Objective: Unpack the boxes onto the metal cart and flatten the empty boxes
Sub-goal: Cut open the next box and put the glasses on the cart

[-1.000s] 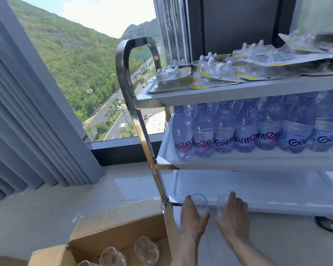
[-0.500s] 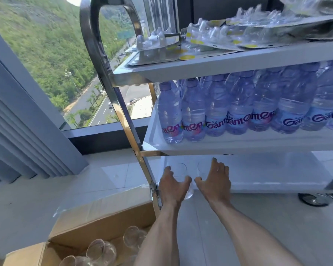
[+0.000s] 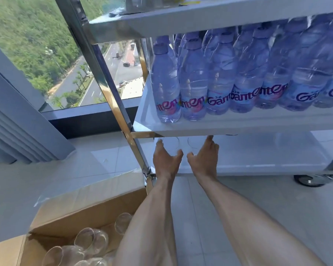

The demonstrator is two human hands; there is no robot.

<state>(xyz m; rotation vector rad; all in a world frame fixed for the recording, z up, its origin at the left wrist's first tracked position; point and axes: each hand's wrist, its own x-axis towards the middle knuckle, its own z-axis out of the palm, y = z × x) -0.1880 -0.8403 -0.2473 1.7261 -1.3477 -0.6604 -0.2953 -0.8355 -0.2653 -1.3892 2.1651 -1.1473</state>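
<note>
Two glasses [image 3: 183, 145] are being set on the cart's bottom shelf [image 3: 258, 156] by left hand [image 3: 165, 160] & right hand [image 3: 204, 158], fingers spread beside them; approx. half-done: more glasses [image 3: 90, 240] left in near-left box [image 3: 81, 204], unflattened.

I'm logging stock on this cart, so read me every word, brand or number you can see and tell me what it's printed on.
"Ganten": purple brand lettering on the labels of the water bottles on the cart's middle shelf; whole on some, cut to "anten" or "Ga" on others.
Small print above the brand on those labels: too blurred to read.
Cardboard box, glasses: no text visible.
</note>
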